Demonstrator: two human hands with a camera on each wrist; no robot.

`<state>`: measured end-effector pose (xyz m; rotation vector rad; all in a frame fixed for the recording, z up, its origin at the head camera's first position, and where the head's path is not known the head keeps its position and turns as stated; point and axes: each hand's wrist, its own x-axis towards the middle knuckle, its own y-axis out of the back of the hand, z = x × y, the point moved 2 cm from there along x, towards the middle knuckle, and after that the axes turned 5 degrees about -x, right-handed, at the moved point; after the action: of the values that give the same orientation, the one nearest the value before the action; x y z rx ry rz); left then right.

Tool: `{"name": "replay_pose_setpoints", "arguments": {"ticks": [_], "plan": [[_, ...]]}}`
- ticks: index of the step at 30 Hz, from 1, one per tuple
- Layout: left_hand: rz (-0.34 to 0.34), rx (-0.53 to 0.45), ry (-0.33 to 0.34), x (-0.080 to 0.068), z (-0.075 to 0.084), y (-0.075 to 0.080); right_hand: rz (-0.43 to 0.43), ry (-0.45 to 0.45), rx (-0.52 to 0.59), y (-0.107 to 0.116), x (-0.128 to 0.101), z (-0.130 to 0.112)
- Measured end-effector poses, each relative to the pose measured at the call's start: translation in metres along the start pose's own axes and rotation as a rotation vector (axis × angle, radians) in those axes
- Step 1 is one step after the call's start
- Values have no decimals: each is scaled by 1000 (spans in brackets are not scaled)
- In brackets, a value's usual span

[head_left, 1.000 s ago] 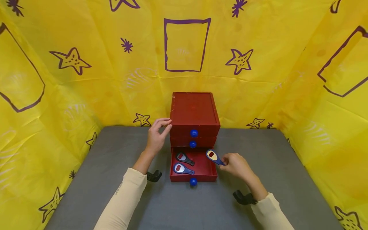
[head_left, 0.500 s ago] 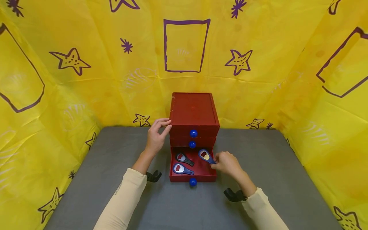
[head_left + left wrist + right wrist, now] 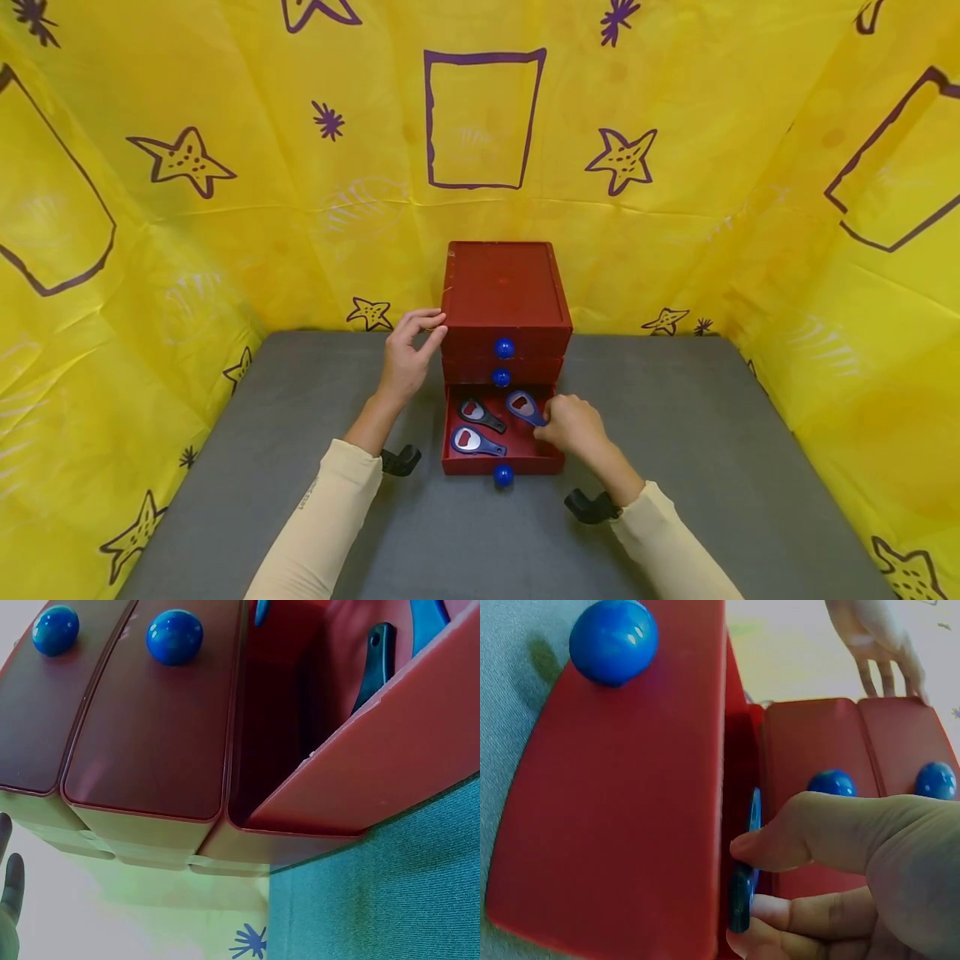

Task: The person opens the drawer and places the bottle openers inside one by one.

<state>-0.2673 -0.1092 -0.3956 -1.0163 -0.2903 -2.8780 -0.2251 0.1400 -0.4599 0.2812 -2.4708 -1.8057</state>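
Step in hand: placing third bottle opener (image 3: 522, 406) into open bottom drawer (image 3: 551, 460) of red drawer chest (image 3: 504, 287).

Right hand (image 3: 572, 423) pinches opener handle between thumb and curled fingers; opener head hangs over drawer's back right area, not yet laid flat by the look of it.

Two other openers (image 3: 480, 413) (image 3: 474, 441) lie inside, left of it.

Left hand (image 3: 407, 354) rests on chest's upper left edge, fingers fairly straight, bracing.

Next move, as judged: lower opener onto free drawer floor, clear of neighbours, then release.

Chest stands on grey tabletop (image 3: 300, 400).
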Motion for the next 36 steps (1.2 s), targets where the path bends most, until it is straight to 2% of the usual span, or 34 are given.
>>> {"name": "replay_pose_setpoints", "arguments": {"ticks": [4,11,19,30,36], "plan": [[-2,6,7,0,1,0,8,-9,-28,-5,2,-4],[-15,7,30,0,2,0,60,-19,-144,-14,5,-10],[-13,12,15,0,3,1,101,-7,-175,-21,3,-16],[-5,17,13,-1,2,0,93,-6,-282,-34,5,-23],[0,4,10,0,1,-1,71,-17,-289,-36,6,-21]]}}
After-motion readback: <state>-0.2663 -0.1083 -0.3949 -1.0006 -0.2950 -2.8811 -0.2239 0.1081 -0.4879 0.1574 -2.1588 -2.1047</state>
